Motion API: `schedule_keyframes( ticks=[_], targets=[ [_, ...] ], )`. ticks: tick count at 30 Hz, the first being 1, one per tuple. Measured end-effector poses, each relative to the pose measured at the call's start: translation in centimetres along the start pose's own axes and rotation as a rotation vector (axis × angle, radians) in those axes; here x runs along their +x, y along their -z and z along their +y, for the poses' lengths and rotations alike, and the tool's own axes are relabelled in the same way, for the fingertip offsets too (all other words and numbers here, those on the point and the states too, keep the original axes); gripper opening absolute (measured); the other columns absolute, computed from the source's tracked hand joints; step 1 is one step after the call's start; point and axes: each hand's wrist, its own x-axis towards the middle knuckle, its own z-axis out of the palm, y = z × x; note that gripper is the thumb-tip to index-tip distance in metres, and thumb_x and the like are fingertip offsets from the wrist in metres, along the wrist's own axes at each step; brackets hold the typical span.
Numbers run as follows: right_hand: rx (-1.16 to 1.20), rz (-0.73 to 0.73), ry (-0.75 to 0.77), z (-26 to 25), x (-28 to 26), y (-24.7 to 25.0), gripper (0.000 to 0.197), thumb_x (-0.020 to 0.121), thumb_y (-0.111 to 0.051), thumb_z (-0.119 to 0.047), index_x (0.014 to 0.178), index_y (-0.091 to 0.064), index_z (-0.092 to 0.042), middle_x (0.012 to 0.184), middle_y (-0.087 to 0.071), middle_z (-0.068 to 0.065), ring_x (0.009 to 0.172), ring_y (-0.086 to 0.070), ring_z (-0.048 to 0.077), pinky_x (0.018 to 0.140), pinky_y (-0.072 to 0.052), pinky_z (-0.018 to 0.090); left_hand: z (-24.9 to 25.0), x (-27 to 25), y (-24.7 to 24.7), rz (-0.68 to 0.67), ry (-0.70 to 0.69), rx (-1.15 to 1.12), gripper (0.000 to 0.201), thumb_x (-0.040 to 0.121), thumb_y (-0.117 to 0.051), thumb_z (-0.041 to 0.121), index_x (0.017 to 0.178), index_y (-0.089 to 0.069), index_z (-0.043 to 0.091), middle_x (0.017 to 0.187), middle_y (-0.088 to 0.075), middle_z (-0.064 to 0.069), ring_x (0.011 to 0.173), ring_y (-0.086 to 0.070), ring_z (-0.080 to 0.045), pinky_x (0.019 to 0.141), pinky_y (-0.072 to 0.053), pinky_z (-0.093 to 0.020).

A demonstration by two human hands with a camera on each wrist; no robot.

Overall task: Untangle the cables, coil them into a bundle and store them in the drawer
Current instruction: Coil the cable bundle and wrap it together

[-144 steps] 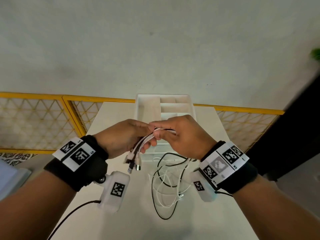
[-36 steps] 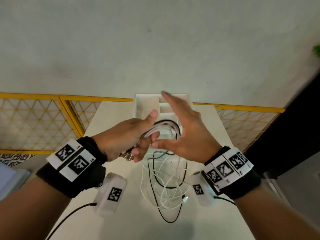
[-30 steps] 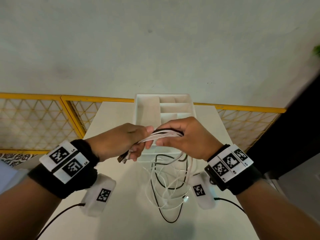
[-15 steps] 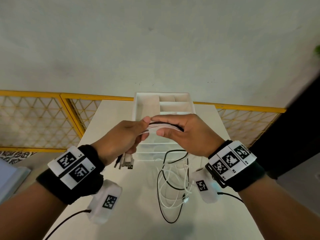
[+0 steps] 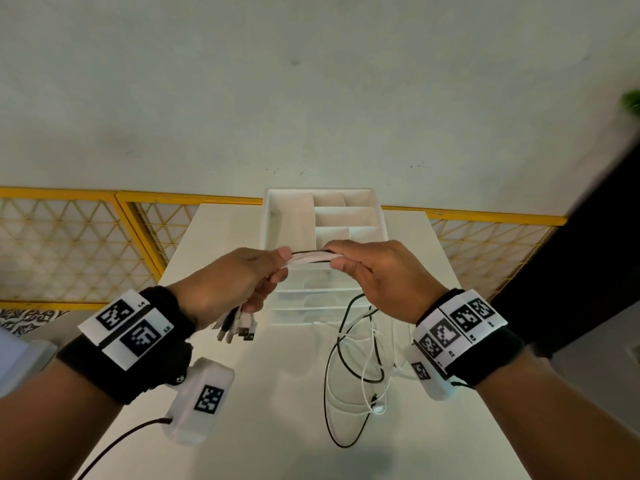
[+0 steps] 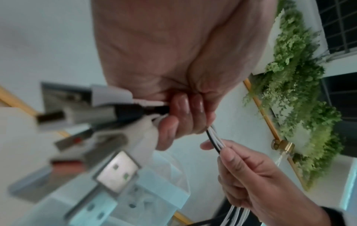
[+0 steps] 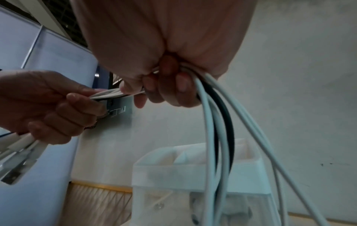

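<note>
Nearest the camera, slack cable loops (image 5: 360, 386) lie on the white table (image 5: 277, 427), white strands plus one black, trailing up to the right hand (image 5: 377, 275). Not coiled yet.

Left hand (image 5: 228, 285) is fisted around the gathered cables (image 5: 310, 256) just behind the USB plugs (image 5: 237, 329), which stick out below the fist. Likely anchoring the plug ends so they stay aligned for winding.

Right hand is curled around the same strands close by: thumb and fingers pressed together over them, with a short taut span between the two fists. Looks like it's feeding or smoothing the run before the next loop.

Behind the hands: white drawer organizer (image 5: 375, 216), top tray divided into compartments, no cables in it. Its front drawers are clear; can't tell whether any is open.

Beyond that, yellow lattice fence (image 5: 69, 244) and plain wall.
</note>
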Motion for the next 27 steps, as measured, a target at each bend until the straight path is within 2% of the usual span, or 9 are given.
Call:
schedule_keyframes(
  ticks=[5,9,11,13,16,19,22,25,27],
  targets=[
    [0.01,0.183,-0.016,0.1,0.3,1.8,0.027,0.101,-0.05,-0.026,0.101,-0.07,-0.008,0.065,-0.062,0.003,0.055,-0.052,0.018,0.055,-0.044,0.029,0.7,0.4,0.6,0.187,-0.11,-0.368,0.045,0.101,-0.043,0.044,0.065,-0.047,0.015,0.052,-0.031,0.006,0.047,-0.028,-0.015,0.054,-0.03,-0.029],
    [0.113,0.421,-0.017,-2.5,0.7,1.4,0.025,0.1,-0.05,-0.017,0.099,-0.071,-0.002,0.063,-0.051,-0.018,0.054,-0.048,-0.007,0.056,-0.031,0.005,1.7,0.8,-0.9,0.176,-0.157,-0.778,0.041,0.101,-0.041,0.043,0.074,-0.053,0.014,0.057,-0.027,0.005,0.049,-0.026,-0.013,0.05,-0.035,-0.025],
    [0.16,0.465,0.03,-4.6,0.9,0.4,0.022,0.099,-0.052,-0.011,0.1,-0.072,0.0,0.068,-0.053,-0.015,0.058,-0.047,-0.015,0.058,-0.032,0.002,2.2,0.7,-2.3,0.128,-0.17,-0.832,0.048,0.095,-0.044,0.056,0.082,-0.059,0.012,0.06,-0.031,0.002,0.053,-0.029,-0.015,0.054,-0.036,-0.029],
    [0.221,0.418,0.097,-6.1,0.9,-1.1,0.017,0.095,-0.054,-0.002,0.094,-0.07,0.003,0.07,-0.06,-0.003,0.063,-0.054,-0.009,0.06,-0.042,0.01,2.3,0.4,-4.3,0.069,-0.232,-0.699,0.059,0.083,-0.049,0.069,0.084,-0.063,0.011,0.066,-0.042,-0.009,0.058,-0.041,-0.025,0.06,-0.037,-0.034],
    [0.146,0.354,0.167,-6.9,0.7,-3.7,0.024,0.09,-0.047,-0.002,0.102,-0.068,0.001,0.085,-0.068,0.012,0.071,-0.065,0.022,0.057,-0.055,0.036,2.9,-0.1,-6.0,0.1,-0.244,-0.599,0.043,0.079,-0.063,0.057,0.081,-0.066,0.014,0.074,-0.065,-0.009,0.074,-0.066,-0.026,0.064,-0.05,-0.031],
    [0.087,0.221,0.18,-6.1,-0.2,-5.0,0.034,0.098,-0.046,-0.018,0.124,-0.061,-0.004,0.098,-0.061,0.007,0.074,-0.063,0.026,0.056,-0.056,0.043,2.3,0.6,-5.1,0.245,-0.09,-0.732,0.038,0.088,-0.062,0.049,0.063,-0.057,0.02,0.062,-0.052,0.004,0.062,-0.053,-0.014,0.057,-0.044,-0.026],
    [0.176,0.108,0.165,-5.4,-1.1,-4.9,0.045,0.102,-0.046,-0.026,0.145,-0.047,-0.016,0.086,-0.055,0.0,0.07,-0.059,0.023,0.063,-0.056,0.043,1.3,1.0,-3.9,0.313,-0.01,-0.756,0.045,0.092,-0.053,0.052,0.063,-0.046,0.02,0.062,-0.042,0.002,0.054,-0.041,-0.013,0.053,-0.037,-0.028],
    [0.38,0.161,0.117,-4.5,-1.7,-4.3,0.039,0.099,-0.058,-0.016,0.138,-0.058,-0.011,0.075,-0.058,-0.012,0.068,-0.058,0.004,0.071,-0.054,0.024,1.0,0.7,-2.7,0.278,-0.048,-0.886,0.047,0.094,-0.049,0.052,0.062,-0.044,0.018,0.059,-0.048,0.0,0.056,-0.053,-0.017,0.059,-0.053,-0.031],
    [0.522,0.116,0.001,-4.1,-2.2,-3.9,0.03,0.098,-0.062,-0.022,0.125,-0.069,-0.012,0.084,-0.073,-0.009,0.079,-0.07,0.005,0.077,-0.056,0.023,0.9,0.5,-1.9,0.24,-0.089,-0.978,0.047,0.095,-0.047,0.051,0.063,-0.043,0.017,0.05,-0.038,0.003,0.051,-0.055,-0.017,0.061,-0.059,-0.034]
  ],
)
